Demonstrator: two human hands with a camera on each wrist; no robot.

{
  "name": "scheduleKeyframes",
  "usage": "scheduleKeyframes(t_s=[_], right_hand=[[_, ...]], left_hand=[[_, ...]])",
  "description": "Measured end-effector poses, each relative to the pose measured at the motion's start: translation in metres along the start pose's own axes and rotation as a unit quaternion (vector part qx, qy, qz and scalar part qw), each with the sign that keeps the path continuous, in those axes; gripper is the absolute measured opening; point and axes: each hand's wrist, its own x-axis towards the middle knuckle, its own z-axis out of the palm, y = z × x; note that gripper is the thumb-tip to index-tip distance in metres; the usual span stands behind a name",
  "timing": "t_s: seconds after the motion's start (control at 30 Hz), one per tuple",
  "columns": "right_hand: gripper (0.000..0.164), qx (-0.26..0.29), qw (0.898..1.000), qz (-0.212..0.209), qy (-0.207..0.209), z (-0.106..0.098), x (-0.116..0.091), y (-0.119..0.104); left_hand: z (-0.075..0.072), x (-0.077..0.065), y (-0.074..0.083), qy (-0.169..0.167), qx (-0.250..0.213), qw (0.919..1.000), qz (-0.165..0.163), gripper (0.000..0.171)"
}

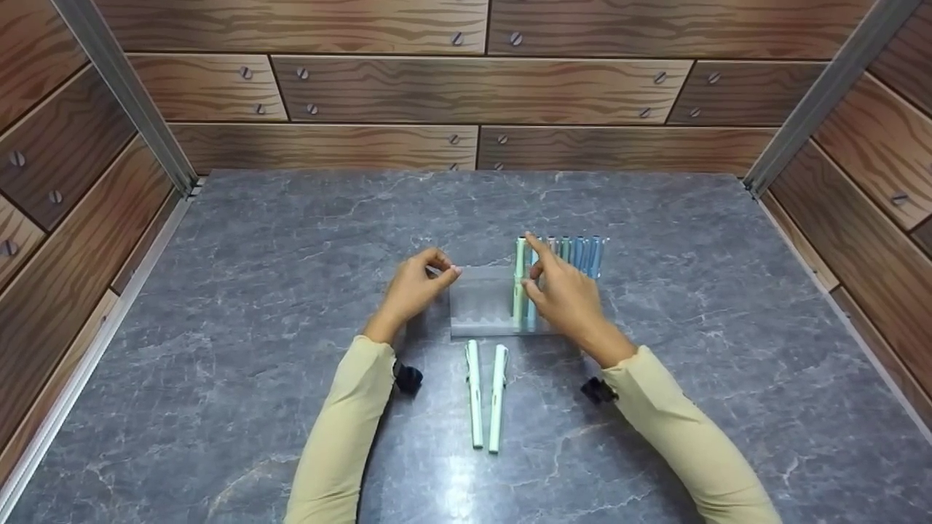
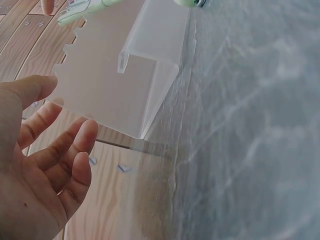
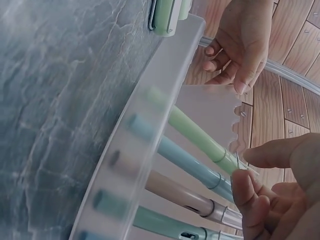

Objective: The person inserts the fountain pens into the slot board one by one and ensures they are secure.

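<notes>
A frosted plastic pen stand (image 1: pixel 480 298) with a notched top edge sits mid-table. My left hand (image 1: pixel 420 285) pinches its upper left corner between thumb and index finger; in the left wrist view the other fingers (image 2: pixel 82 135) bend loosely beside the edge. A light green pen (image 1: pixel 519 291) leans in the stand, left of a light blue pen (image 3: pixel 192 167). My right hand (image 1: pixel 569 295) is at the green pen, its index finger extended to the pen's top and its thumb (image 3: pixel 270 152) near the clip. Two more light green pens (image 1: pixel 475 397) lie in front of the stand.
Right of the light blue pen, the stand holds a brownish-pink pen (image 3: pixel 182 194), a dark green pen (image 3: pixel 165 223) and blue pens (image 1: pixel 596 251). Wood-patterned walls (image 1: pixel 480 91) enclose the grey marbled table (image 1: pixel 240 306) at the back and sides.
</notes>
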Motion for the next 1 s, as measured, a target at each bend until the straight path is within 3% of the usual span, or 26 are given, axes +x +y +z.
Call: scheduleKeyframes(t_s=[0.23, 0.53, 0.73, 1.0], right_hand=[[0.06, 0.006, 1.0, -0.011, -0.001, -0.004, -0.005, 0.0], [0.065, 0.058, 0.994, 0.011, -0.088, -0.008, -0.018, -0.001], [0.068, 0.084, 0.99, 0.004, -0.117, -0.007, -0.024, 0.0], [0.069, 0.154, 0.971, 0.0, -0.182, -0.001, -0.037, 0.006]], left_hand=[[-0.001, 0.0, 0.001, 0.0, 0.001, 1.0, -0.002, 0.022], [0.0, 0.0, 0.002, -0.002, 0.002, 0.9999, -0.011, 0.02], [0.0, 0.0, 0.001, 0.001, -0.003, 1.0, -0.005, 0.021], [0.001, 0.0, 0.001, 0.006, 0.005, 1.0, -0.006, 0.021]])
